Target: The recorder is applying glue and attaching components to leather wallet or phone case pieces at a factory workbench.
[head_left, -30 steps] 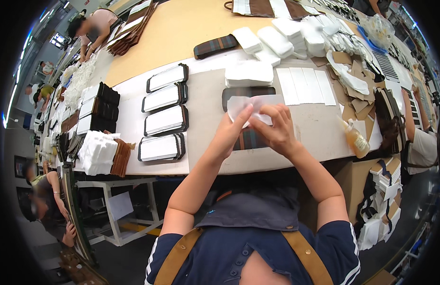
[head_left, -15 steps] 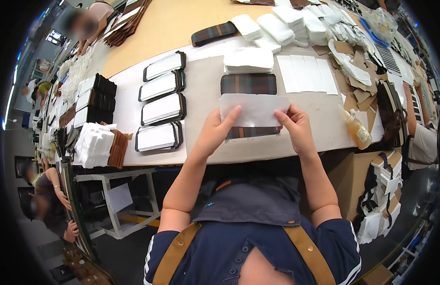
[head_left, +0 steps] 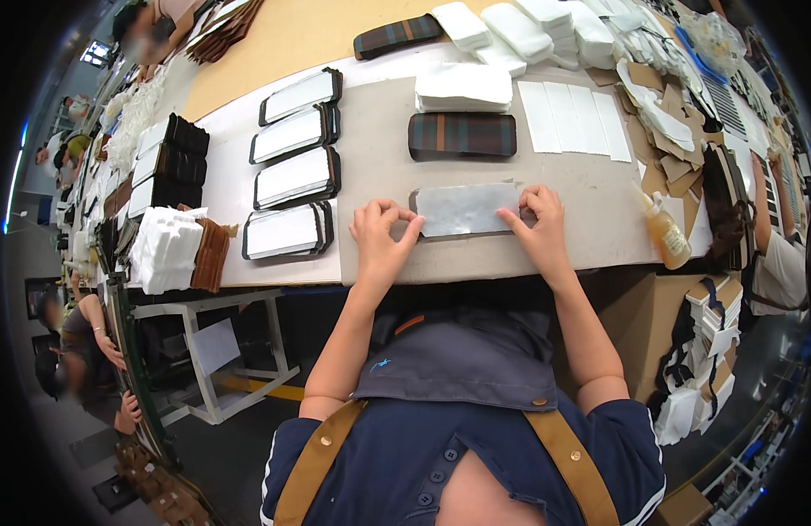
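Note:
On the near part of the table lies a pale grey, slightly shiny rectangular sheet [head_left: 468, 210]. Beneath it is a dark piece, of which only a narrow strip shows at the left end and top edge. My left hand [head_left: 382, 235] has thumb and forefinger closed at the sheet's left end, and my right hand [head_left: 538, 223] pinches its right end. Just beyond lies a dark plaid fabric piece [head_left: 462, 137] with brown and green stripes. Behind that sits a stack of white pads [head_left: 463, 88].
Dark-edged white panels [head_left: 287, 231] form a column of piles at left. White strips [head_left: 570, 121] lie to the right, beside cardboard scraps [head_left: 664, 131]. A bottle of amber liquid [head_left: 666, 232] stands near the right front edge. Other people work at both sides.
Both hands have lowered the pale sheet from above the table onto the near dark plaid piece, which it now mostly covers. The view has shifted slightly.

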Action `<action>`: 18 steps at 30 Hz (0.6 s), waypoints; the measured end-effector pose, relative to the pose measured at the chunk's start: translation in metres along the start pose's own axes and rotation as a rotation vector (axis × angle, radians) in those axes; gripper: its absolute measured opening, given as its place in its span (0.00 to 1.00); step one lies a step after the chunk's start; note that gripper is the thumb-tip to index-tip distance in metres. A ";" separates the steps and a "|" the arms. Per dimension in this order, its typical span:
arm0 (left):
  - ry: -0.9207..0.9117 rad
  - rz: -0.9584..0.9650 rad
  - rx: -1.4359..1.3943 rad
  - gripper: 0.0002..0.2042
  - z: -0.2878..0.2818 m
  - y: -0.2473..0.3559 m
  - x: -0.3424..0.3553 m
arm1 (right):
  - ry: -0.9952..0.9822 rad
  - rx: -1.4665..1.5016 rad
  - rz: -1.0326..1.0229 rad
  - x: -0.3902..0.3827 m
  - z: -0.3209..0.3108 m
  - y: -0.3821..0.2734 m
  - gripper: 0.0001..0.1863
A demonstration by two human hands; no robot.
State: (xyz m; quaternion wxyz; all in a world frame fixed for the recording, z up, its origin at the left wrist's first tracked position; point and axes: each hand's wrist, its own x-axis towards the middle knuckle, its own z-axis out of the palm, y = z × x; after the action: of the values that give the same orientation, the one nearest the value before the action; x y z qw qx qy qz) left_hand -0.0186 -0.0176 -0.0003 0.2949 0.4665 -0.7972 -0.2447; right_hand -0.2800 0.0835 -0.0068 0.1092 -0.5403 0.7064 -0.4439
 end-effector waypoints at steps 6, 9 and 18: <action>0.031 0.017 0.088 0.08 0.004 -0.007 -0.002 | 0.035 -0.074 -0.046 -0.003 0.008 -0.001 0.17; 0.035 0.032 0.115 0.08 0.005 -0.008 -0.002 | 0.032 -0.102 -0.056 -0.003 0.007 -0.002 0.17; 0.050 0.046 0.133 0.08 0.008 -0.007 -0.001 | 0.043 -0.134 -0.068 -0.003 0.009 -0.002 0.17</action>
State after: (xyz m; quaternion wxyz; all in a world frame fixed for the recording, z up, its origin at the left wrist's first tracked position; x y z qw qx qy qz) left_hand -0.0192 -0.0192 -0.0107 0.2884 0.4726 -0.8147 -0.1725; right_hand -0.2723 0.0817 -0.0117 0.0424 -0.5603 0.7181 -0.4107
